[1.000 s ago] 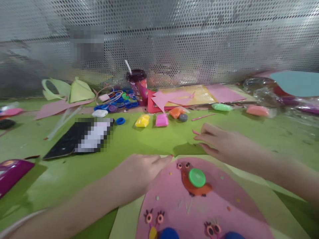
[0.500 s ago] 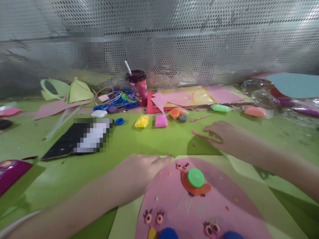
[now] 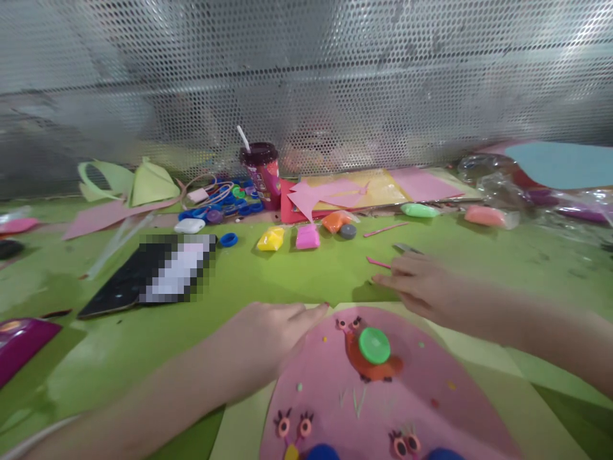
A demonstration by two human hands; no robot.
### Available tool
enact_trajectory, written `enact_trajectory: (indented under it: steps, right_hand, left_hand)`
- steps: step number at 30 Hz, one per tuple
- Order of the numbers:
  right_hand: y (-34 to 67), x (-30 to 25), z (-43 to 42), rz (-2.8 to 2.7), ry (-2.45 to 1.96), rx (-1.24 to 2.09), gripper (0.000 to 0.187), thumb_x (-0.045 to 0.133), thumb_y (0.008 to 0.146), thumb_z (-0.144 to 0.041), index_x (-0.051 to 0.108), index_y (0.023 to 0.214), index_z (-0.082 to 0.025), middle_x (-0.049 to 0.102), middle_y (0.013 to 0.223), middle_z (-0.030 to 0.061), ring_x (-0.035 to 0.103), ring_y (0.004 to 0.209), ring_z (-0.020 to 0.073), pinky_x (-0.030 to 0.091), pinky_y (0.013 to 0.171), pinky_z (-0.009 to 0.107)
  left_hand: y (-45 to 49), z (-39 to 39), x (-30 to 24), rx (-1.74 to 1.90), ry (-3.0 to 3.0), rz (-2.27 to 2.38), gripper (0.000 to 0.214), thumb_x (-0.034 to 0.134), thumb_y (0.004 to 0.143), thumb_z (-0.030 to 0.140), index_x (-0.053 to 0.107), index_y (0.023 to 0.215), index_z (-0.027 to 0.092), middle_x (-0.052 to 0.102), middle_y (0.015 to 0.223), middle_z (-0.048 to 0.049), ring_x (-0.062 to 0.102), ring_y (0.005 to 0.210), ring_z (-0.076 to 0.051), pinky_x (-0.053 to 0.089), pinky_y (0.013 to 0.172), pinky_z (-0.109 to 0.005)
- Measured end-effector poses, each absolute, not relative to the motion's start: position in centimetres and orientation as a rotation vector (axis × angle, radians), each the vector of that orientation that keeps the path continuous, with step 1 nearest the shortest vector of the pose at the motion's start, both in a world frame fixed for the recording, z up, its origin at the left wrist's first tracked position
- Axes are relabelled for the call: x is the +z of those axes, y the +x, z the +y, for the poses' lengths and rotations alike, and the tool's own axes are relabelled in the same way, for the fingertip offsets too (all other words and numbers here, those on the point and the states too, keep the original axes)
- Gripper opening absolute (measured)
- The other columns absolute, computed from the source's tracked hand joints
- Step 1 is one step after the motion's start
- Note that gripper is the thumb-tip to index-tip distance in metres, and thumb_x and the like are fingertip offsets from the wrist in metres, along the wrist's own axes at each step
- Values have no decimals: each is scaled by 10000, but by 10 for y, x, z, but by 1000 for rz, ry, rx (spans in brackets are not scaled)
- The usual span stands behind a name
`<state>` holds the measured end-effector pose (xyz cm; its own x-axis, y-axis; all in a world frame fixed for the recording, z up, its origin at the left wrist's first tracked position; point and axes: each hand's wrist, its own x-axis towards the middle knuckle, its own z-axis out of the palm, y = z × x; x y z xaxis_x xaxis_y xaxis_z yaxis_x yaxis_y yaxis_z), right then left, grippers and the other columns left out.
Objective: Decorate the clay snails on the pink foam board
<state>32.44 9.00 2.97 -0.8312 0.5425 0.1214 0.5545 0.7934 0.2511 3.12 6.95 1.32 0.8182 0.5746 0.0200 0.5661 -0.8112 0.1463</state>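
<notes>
While the left hand (image 3: 268, 335) lies flat in the head view, fingers stretched and resting along the upper left edge of a pink card (image 3: 416, 399), the right hand (image 3: 421, 284) is just beyond the card's upper right side, its fingers close together and partly bent. A thin pink stick (image 3: 378, 262) shows at those fingertips and a grey blade (image 3: 407, 248) just past the knuckles; whether the hand grips either cannot be told. The pink card is in front of the person, on a pale yellow-green sheet (image 3: 520, 399), and carries an orange snail (image 3: 393, 367) with a green cap (image 3: 374, 345) for its shell. On the far side of the bench (image 3: 306, 275) stands a purple cup (image 3: 265, 179) with a dark lid and a white straw (image 3: 243, 138); its front bears pale print, too small to read. The phone (image 3: 117, 278) on the left has its bright part blurred into squares, so any wording there is hidden. Yellow (image 3: 271, 239), pink (image 3: 308, 237) and orange packets (image 3: 334, 222) lie in a row beyond the card, the orange one beside a grey cap (image 3: 348, 231).
</notes>
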Motion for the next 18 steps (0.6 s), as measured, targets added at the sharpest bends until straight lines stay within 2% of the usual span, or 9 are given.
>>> enact_trajectory:
  steps: [2, 6, 11, 14, 18]
  right_hand:
    - [325, 29, 86, -2990, -807, -506, 396, 308, 909, -110, 634, 1133, -127, 588, 1223, 110, 511, 1123, 230, 466, 848, 374]
    - [325, 27, 85, -3010, -780, -617, 360, 361, 871, -66, 694, 990, -131, 598, 1217, 98, 472, 1190, 255, 466, 892, 388]
    - [322, 28, 84, -2925, -918, -594, 388, 357, 881, -88, 614, 1168, -135, 562, 1269, 99, 568, 1058, 195, 512, 829, 331]
    - [321, 26, 84, -2996, -880, -656, 357, 391, 866, -87, 638, 1121, -127, 574, 1252, 105, 533, 1133, 238, 516, 858, 376]
    - [320, 21, 83, -3079, -856, -708, 291, 449, 822, -55, 685, 983, -105, 612, 1182, 125, 503, 1171, 302, 521, 871, 435]
  left_hand:
    - [31, 69, 13, 102, 2873, 903, 389, 358, 950, 192, 476, 1321, 192, 592, 1287, -59, 623, 1076, -204, 536, 835, -297]
    - [31, 68, 14, 115, 2878, 900, 384, 350, 953, 193, 491, 1310, 194, 597, 1279, -62, 632, 1059, -204, 543, 817, -299]
    - [32, 68, 16, 37, 2841, 928, 405, 359, 943, 175, 471, 1333, 169, 585, 1292, -76, 626, 1068, -221, 541, 837, -335]
    - [33, 68, 17, -7, 2831, 940, 425, 362, 931, 145, 452, 1346, 162, 569, 1312, -70, 610, 1098, -225, 532, 866, -349]
    - [34, 69, 18, -25, 2847, 959, 426, 383, 923, 142, 456, 1341, 181, 583, 1297, -63, 620, 1083, -205, 525, 879, -313]
